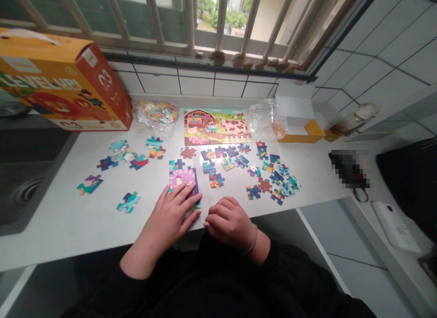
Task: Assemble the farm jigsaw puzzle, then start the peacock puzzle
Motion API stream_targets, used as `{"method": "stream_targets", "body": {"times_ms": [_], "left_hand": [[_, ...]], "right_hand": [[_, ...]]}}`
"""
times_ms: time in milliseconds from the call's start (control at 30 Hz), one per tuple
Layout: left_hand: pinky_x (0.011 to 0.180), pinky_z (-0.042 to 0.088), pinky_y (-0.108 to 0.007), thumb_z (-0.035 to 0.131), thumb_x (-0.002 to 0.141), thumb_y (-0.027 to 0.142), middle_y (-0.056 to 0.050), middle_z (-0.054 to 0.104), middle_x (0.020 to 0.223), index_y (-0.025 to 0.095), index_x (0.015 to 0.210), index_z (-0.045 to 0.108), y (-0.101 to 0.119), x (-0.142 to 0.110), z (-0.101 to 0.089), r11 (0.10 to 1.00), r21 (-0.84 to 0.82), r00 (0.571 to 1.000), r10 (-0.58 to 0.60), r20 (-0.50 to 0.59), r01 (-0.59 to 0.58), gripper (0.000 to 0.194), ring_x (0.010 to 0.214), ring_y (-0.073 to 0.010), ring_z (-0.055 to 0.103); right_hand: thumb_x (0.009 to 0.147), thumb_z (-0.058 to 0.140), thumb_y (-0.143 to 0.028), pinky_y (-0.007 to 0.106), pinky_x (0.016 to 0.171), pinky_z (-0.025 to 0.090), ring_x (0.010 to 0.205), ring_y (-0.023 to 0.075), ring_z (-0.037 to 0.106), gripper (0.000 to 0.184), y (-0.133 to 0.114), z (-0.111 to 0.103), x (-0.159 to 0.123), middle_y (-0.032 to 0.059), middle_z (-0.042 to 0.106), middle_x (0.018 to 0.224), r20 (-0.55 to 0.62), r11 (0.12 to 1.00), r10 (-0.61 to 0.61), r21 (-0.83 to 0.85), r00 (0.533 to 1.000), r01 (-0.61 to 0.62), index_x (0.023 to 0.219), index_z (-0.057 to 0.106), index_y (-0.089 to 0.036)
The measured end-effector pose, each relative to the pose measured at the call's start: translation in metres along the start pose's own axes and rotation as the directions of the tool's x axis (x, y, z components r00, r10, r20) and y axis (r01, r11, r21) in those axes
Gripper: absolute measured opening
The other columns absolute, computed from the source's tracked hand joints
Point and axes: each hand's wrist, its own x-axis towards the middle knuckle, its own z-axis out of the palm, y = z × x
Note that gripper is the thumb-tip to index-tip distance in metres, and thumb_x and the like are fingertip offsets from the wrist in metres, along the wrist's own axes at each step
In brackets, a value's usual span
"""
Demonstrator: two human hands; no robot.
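Observation:
My left hand [174,213] lies with fingers spread over a joined section of jigsaw puzzle [180,176], which shows a purple figure on a dark blue ground. The palm and fingers cover the lower part of that section. My right hand [229,220] rests at the counter's front edge, fingers curled in a loose fist, and no piece shows in it. Beyond the hands lie loose blue puzzle pieces [217,179]. More pieces are heaped on the right [282,179], and others are spread on the left [124,153]. One teal piece [129,202] sits left of my left hand.
Along the back stand an orange puzzle box [105,90], a bag of pieces [157,113], a farm picture [216,126], a clear plastic wrapper [268,117] and an open white-and-orange box [295,106]. A sink [23,181] is on the left. A bottle [353,120] stands at right.

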Motion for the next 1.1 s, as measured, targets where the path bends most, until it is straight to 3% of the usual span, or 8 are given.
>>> {"method": "stream_targets", "body": {"times_ms": [100,200,333,433,600,933,1100], "left_hand": [[0.129,0.037,-0.069,0.057,0.11,0.051,-0.008,0.056,0.17,0.034,0.148,0.072,-0.001,0.0,-0.002,1.0,-0.001,1.0,0.004,0.007,-0.004,0.044,0.156,-0.0377,0.051],[0.129,0.038,-0.069,0.057,0.109,0.05,-0.008,0.058,0.168,0.033,0.147,0.072,-0.001,0.001,-0.002,1.0,-0.014,1.0,0.003,-0.008,-0.003,0.044,0.155,-0.0378,0.052],[0.128,0.039,-0.07,0.058,0.108,0.05,-0.009,0.06,0.165,0.031,0.146,0.072,-0.003,0.002,-0.001,1.0,-0.017,0.999,0.011,-0.03,-0.012,0.045,0.153,-0.0379,0.055],[0.127,0.04,-0.07,0.057,0.108,0.05,-0.009,0.061,0.165,0.029,0.146,0.072,-0.004,0.003,0.0,1.0,-0.014,0.999,0.014,-0.04,-0.014,0.046,0.151,-0.0382,0.056],[0.129,0.038,-0.069,0.058,0.107,0.052,-0.009,0.06,0.165,0.03,0.148,0.071,-0.006,0.004,0.001,1.0,-0.014,1.0,0.004,-0.023,-0.004,0.049,0.152,-0.0381,0.056],[0.13,0.037,-0.069,0.058,0.106,0.054,-0.009,0.06,0.165,0.031,0.147,0.072,-0.006,0.004,0.003,0.999,-0.041,1.0,-0.01,-0.019,0.009,0.049,0.152,-0.0378,0.056],[0.13,0.037,-0.069,0.056,0.106,0.054,-0.009,0.061,0.165,0.031,0.146,0.073,-0.006,0.004,0.002,0.999,-0.051,1.0,-0.016,-0.024,0.015,0.049,0.152,-0.0382,0.056]], "right_hand": [[0.107,0.064,-0.024,0.042,0.089,0.052,0.092,0.0219,0.065,0.008,0.024,-0.03,-0.014,0.0048,0.077,0.1,-0.035,0.993,0.115,-0.034,0.993,-0.116,0.102,0.071,-0.025],[0.108,0.062,-0.024,0.045,0.094,0.054,0.102,0.0258,0.069,0.011,0.056,-0.07,-0.036,0.0087,0.078,0.107,-0.098,0.945,0.274,-0.156,0.957,-0.287,0.111,0.073,-0.024],[0.111,0.056,-0.031,0.047,0.095,0.056,0.104,0.0304,0.071,0.02,0.092,-0.121,-0.073,0.0128,0.077,0.11,-0.007,0.81,0.49,-0.365,0.871,-0.459,0.118,0.073,-0.021],[0.11,0.058,-0.038,0.049,0.097,0.058,0.106,0.0327,0.071,0.025,0.105,-0.141,-0.098,0.0148,0.075,0.112,0.041,0.75,0.572,-0.43,0.819,-0.503,0.118,0.073,-0.02],[0.109,0.059,-0.04,0.047,0.1,0.06,0.114,0.0314,0.072,0.027,0.107,-0.142,-0.122,0.0149,0.073,0.125,0.142,0.767,0.602,-0.376,0.786,-0.519,0.122,0.074,-0.022],[0.108,0.057,-0.043,0.051,0.104,0.059,0.114,0.0339,0.07,0.033,0.125,-0.154,-0.148,0.017,0.073,0.122,0.048,0.7,0.645,-0.436,0.762,-0.566,0.124,0.073,-0.019],[0.107,0.055,-0.045,0.055,0.114,0.055,0.13,0.0362,0.066,0.044,0.141,-0.151,-0.157,0.0206,0.07,0.138,0.035,0.685,0.657,-0.445,0.753,-0.577,0.136,0.068,-0.016]]}}
